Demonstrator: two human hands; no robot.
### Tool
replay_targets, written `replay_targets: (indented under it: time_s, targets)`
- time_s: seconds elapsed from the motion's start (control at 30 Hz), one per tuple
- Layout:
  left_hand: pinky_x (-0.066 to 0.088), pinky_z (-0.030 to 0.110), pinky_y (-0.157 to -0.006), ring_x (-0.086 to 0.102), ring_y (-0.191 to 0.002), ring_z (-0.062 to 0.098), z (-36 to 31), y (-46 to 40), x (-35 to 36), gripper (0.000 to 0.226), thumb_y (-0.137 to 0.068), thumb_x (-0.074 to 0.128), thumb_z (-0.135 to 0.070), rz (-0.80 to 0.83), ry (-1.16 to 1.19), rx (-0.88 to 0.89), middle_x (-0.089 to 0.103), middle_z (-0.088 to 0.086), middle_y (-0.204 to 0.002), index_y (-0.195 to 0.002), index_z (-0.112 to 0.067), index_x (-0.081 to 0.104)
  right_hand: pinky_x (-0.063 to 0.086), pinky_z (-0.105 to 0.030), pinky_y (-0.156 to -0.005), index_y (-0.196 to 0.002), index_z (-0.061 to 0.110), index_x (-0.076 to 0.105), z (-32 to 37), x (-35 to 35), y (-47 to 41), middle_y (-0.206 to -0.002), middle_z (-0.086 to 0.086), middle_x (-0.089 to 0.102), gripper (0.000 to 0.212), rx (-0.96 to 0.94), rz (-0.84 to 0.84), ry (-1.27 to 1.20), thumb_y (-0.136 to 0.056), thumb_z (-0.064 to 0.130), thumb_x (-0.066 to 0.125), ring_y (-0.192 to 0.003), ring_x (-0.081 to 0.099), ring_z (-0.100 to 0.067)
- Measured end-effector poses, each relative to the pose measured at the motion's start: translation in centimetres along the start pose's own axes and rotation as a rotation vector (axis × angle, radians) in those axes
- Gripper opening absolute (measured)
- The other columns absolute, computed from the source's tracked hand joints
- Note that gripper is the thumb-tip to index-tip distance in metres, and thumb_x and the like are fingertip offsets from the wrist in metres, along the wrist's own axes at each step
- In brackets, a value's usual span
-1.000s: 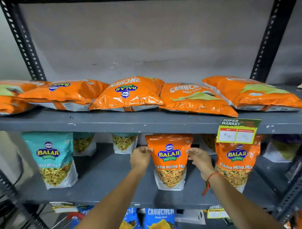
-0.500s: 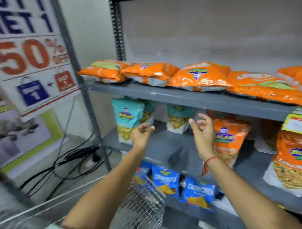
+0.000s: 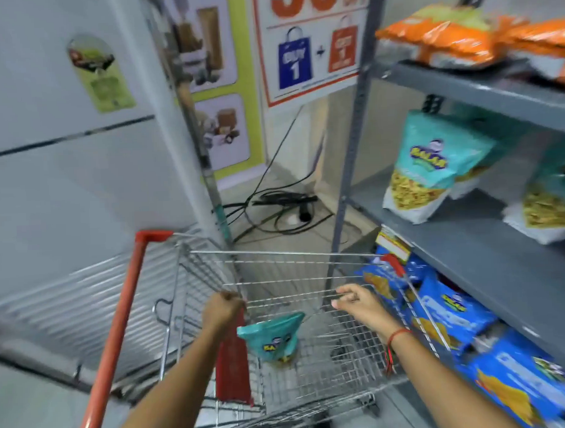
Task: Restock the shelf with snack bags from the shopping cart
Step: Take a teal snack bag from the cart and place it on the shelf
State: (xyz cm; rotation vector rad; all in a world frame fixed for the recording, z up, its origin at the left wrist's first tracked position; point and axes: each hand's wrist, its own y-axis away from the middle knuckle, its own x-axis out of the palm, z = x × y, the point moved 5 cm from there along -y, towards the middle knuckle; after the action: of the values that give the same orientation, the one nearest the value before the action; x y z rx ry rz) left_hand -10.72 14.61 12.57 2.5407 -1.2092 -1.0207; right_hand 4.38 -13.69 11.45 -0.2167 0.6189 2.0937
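Both hands reach down over the shopping cart (image 3: 308,267). The left hand (image 3: 221,312) is curled into a loose fist, holding nothing that shows; the right hand (image 3: 358,302) hangs half open, fingers bent, empty. Just below and between them, a teal snack bag (image 3: 272,339) stands alone in the wire basket. To the right, the grey shelf (image 3: 488,264) carries teal bags (image 3: 433,167) in the middle, orange bags (image 3: 448,38) on top, blue bags (image 3: 454,313) lowest. Cables (image 3: 281,207) lie coiled on the floor beyond.
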Motion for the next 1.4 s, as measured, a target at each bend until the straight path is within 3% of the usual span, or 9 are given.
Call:
replay_targets:
  time_s: [0.27, 0.37, 0.5, 0.57, 0.67, 0.9, 1.1, 1.23, 1.4]
  targets:
    - [0.050, 0.034, -0.082, 0.064, -0.107, 0.032, 12.1, -2.7, 8.3, 0.044, -0.077, 0.067, -0.028, 0.294, -0.364, -0.388, 0.068, 0.018, -0.118, -0.114, -0.006, 0.060, 0.051, -0.034, -0.094, -0.132, 0.011, 0.047, -11.5, 9.3, -9.2, -0.126, -0.005, 0.059, 0.070, 0.334, 0.410, 0.267, -0.071, 0.023, 0.079, -0.106, 0.062, -0.020]
    - [0.047, 0.036, -0.092, 0.060, -0.113, 0.035, 13.9, -3.7, 10.4, 0.059, -0.073, 0.072, -0.022, 0.191, -0.226, -0.551, 0.064, 0.019, -0.123, -0.126, -0.008, 0.048, 0.053, -0.025, -0.087, -0.122, 0.016, 0.055, -13.1, 12.0, -11.4, -0.122, -0.002, 0.061, 0.070, 0.352, 0.524, 0.229, -0.062, 0.032, 0.085, -0.102, 0.064, -0.016]
    - [0.044, 0.030, -0.075, 0.065, -0.102, 0.032, 13.4, -4.7, 11.6, 0.034, -0.079, 0.068, -0.016, -0.032, -0.006, -0.616, 0.071, 0.019, -0.110, -0.111, -0.004, 0.065, 0.053, -0.053, -0.090, -0.093, 0.024, 0.066, -15.4, 14.7, -13.4, -0.103, -0.014, 0.072, 0.063, 0.319, 0.519, 0.077, -0.037, 0.039, 0.092, -0.096, 0.067, -0.029]
    - [0.043, 0.030, -0.071, 0.066, -0.100, 0.036, 13.6, -5.1, 11.8, 0.027, -0.081, 0.067, -0.017, -0.110, -0.012, -0.655, 0.072, 0.022, -0.104, -0.104, -0.002, 0.069, 0.056, -0.052, -0.080, -0.074, 0.035, 0.070, -13.8, 14.5, -13.8, -0.085, -0.007, 0.075, 0.029, 0.250, 0.396, 0.147, -0.053, 0.025, 0.086, -0.085, 0.070, -0.027]
    - [0.051, 0.043, -0.075, 0.068, -0.094, 0.041, 13.4, -5.5, 11.4, 0.022, -0.082, 0.064, -0.015, -0.179, -0.088, -0.660, 0.072, 0.028, -0.097, -0.096, 0.002, 0.070, 0.058, -0.047, -0.071, -0.063, 0.041, 0.064, -12.7, 13.6, -13.8, -0.071, 0.005, 0.071, 0.038, 0.204, 0.294, 0.189, -0.070, 0.006, 0.075, -0.076, 0.071, -0.024]
    - [0.054, 0.038, -0.073, 0.070, -0.085, 0.033, 9.0, -7.8, 11.8, 0.016, -0.086, 0.061, -0.019, -0.106, -0.109, -0.346, 0.075, 0.017, -0.089, -0.092, -0.007, 0.071, 0.056, -0.017, -0.057, -0.077, 0.034, 0.068, -10.5, 8.9, -12.4, -0.076, 0.009, 0.072, 0.024, 0.208, 0.082, 0.058, -0.076, 0.011, 0.074, -0.072, 0.071, -0.012]
    - [0.035, 0.029, -0.062, 0.058, -0.074, 0.023, 1.3, -7.1, 12.2, 0.015, -0.088, 0.058, -0.022, -0.014, 0.032, -0.055, 0.062, 0.004, -0.074, -0.076, -0.015, 0.061, 0.059, -0.028, -0.063, -0.090, 0.011, 0.074, -7.4, 3.5, -8.3, -0.085, -0.008, 0.076, 0.011, 0.233, -0.093, -0.081, -0.079, 0.010, 0.070, -0.070, 0.071, -0.010]
    - [0.029, 0.030, -0.060, 0.049, -0.066, 0.016, -5.7, -4.8, 11.6, 0.021, -0.086, 0.060, -0.021, 0.079, 0.140, 0.178, 0.055, 0.002, -0.065, -0.066, -0.016, 0.055, 0.044, -0.004, -0.052, -0.065, 0.013, 0.068, -2.5, -1.6, -3.5, -0.070, 0.004, 0.067, 0.019, 0.155, -0.311, -0.078, -0.080, 0.001, 0.068, -0.055, 0.060, 0.010]
    - [0.041, 0.034, -0.061, 0.062, -0.066, 0.015, -16.3, -1.3, 10.3, 0.027, -0.082, 0.059, -0.035, 0.265, 0.185, 0.515, 0.073, 0.018, -0.076, -0.071, -0.011, 0.065, 0.053, -0.042, -0.074, -0.078, -0.001, 0.070, 4.4, -10.2, 4.0, -0.084, -0.019, 0.075, 0.018, -0.026, -0.614, 0.055, -0.081, 0.016, 0.068, -0.071, 0.064, -0.016]
